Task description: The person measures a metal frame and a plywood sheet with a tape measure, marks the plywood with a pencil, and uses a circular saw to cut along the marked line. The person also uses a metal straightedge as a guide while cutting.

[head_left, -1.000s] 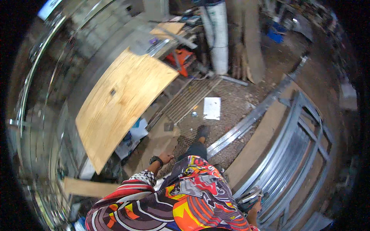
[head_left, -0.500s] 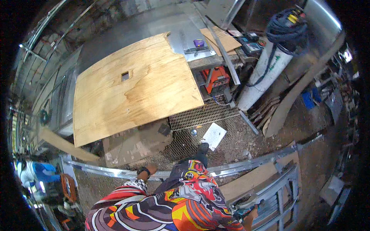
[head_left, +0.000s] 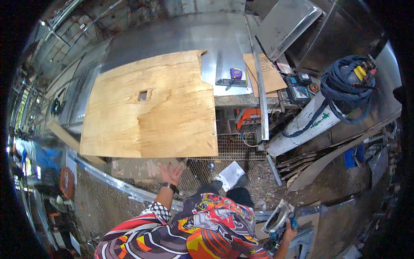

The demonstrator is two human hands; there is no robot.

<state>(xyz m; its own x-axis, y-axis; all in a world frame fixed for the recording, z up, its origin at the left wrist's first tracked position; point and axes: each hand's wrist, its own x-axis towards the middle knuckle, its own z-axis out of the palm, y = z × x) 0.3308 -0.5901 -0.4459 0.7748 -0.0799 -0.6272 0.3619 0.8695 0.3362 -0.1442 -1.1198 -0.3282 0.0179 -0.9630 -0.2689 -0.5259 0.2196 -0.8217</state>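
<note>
We see a white sheet of paper (head_left: 231, 175) lying flat on the ground, just past our feet. It is a tilted square with small dark print on it. A thin brown card sheet (head_left: 265, 77) with dark marks lies on the metal table (head_left: 181, 39), to the right of the plywood. A small purple tape measure (head_left: 235, 73) sits by a metal square ruler (head_left: 224, 71) on that table.

Our left hand (head_left: 171, 173) is stretched out with the fingers spread, holding nothing. It is just below the near edge of the big plywood sheet (head_left: 151, 108). The plywood lies flat, and its near edge sticks out over a metal mesh grate (head_left: 235, 146). It has a small square hole near the middle and a notch cut at the far right corner.

Our right hand (head_left: 288, 231) is low by our side, closed around a tool with a grey metal frame (head_left: 278, 216). We cannot tell what kind of tool it is.

There is open dirt ground on the left, crossed by a long metal rail (head_left: 120, 185). The right side is crowded. A white gas tank (head_left: 310, 118) leans there with a dark blue hose (head_left: 345, 82) coiled on top. Boards and scraps lie under it. A black box (head_left: 298, 93) holds small things we cannot make out
</note>
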